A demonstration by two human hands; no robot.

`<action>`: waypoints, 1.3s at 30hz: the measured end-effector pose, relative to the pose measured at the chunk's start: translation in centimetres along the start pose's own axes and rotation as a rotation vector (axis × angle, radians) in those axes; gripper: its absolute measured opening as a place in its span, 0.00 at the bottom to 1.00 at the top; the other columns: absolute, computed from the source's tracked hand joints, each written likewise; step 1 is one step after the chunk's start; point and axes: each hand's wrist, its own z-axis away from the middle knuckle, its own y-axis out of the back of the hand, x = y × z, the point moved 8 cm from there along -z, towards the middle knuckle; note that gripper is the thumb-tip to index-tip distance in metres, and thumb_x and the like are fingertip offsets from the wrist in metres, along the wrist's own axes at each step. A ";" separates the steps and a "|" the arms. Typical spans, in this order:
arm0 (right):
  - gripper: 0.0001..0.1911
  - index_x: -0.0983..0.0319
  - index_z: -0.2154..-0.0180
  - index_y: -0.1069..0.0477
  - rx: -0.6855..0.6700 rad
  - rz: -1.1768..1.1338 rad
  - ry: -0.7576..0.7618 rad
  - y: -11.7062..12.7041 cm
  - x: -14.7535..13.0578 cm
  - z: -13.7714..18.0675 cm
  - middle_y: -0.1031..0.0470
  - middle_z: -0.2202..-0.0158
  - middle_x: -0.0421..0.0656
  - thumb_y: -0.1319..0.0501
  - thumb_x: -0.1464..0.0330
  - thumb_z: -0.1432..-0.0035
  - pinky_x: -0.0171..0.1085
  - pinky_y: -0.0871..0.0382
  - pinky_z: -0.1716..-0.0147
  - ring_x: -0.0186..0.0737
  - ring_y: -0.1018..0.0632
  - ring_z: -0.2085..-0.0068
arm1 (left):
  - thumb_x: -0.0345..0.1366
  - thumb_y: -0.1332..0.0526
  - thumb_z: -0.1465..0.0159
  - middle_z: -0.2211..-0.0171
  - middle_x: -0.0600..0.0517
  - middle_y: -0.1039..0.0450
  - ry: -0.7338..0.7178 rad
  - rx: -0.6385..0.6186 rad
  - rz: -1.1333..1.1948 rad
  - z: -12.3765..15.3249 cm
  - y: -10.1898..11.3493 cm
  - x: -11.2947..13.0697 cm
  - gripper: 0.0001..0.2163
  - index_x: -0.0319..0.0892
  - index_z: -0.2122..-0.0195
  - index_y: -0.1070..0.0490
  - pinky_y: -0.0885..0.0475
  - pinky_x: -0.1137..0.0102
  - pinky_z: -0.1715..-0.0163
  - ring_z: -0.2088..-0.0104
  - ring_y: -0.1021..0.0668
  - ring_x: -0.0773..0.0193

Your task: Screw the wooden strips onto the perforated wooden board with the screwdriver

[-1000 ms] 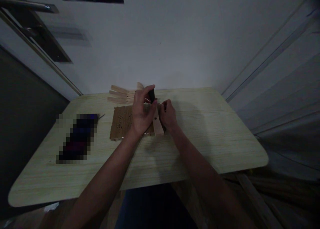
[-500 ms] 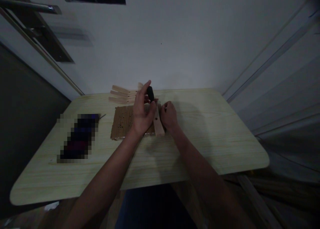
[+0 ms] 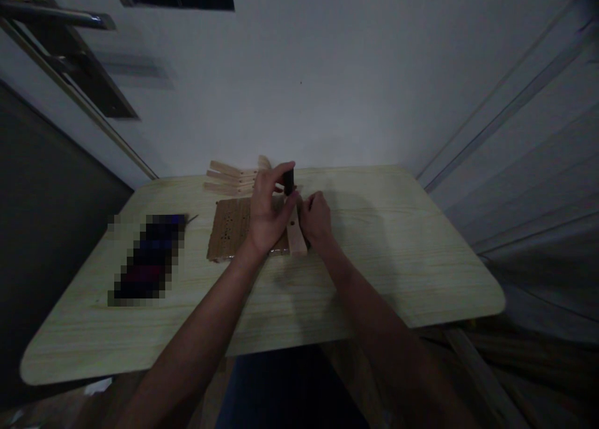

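Observation:
My left hand [image 3: 269,213] is closed around a short black tool handle [image 3: 289,182], thumb in front and index finger over its top. The handle stands nearly upright over the far end of a pale wooden strip [image 3: 296,238]; whatever tip it has is hidden. A dark hole shows in the middle of the strip, which lies on the right part of a brown cardboard piece [image 3: 229,229]. Curled into a fist, my right hand [image 3: 317,218] grips at the strip's right side, its fingertips partly hidden.
Several similar wooden strips [image 3: 227,178] with holes lie fanned out behind the cardboard. On the left of the wood-grain table [image 3: 421,260] is a pixelated dark object [image 3: 150,257], with a thin rod by its top corner. A white wall [image 3: 327,73] rises behind the table.
The black handle has gone from leaning left to nearly upright, shifting slightly right. My left index finger has bent over its top. My right hand and the strip stay almost in place.

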 end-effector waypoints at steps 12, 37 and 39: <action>0.08 0.56 0.71 0.52 0.036 -0.031 0.056 0.1 0.3 0.1 0.40 0.74 0.38 0.53 0.71 0.43 0.38 0.42 0.70 0.37 0.36 0.72 | 0.45 0.48 0.30 0.44 0.46 0.33 0.020 -0.071 0.116 0.1 -0.6 0.1 0.25 0.51 0.33 0.52 0.25 0.66 0.56 0.56 0.23 0.63; 0.07 0.58 0.68 0.41 0.026 -0.119 0.105 0.9 -0.6 0.6 0.30 0.72 0.42 0.56 0.69 0.40 0.38 0.40 0.68 0.40 0.29 0.70 | 0.42 0.47 0.30 0.46 0.46 0.30 0.069 -0.059 0.149 0.4 -0.5 -0.1 0.23 0.50 0.35 0.47 0.24 0.68 0.56 0.56 0.22 0.64; 0.07 0.58 0.69 0.41 0.030 -0.112 0.087 0.9 -0.6 0.6 0.30 0.73 0.42 0.55 0.69 0.41 0.38 0.40 0.68 0.40 0.30 0.70 | 0.42 0.47 0.30 0.47 0.46 0.29 0.073 -0.064 0.155 0.4 -0.6 -0.2 0.23 0.50 0.35 0.47 0.24 0.67 0.57 0.57 0.22 0.64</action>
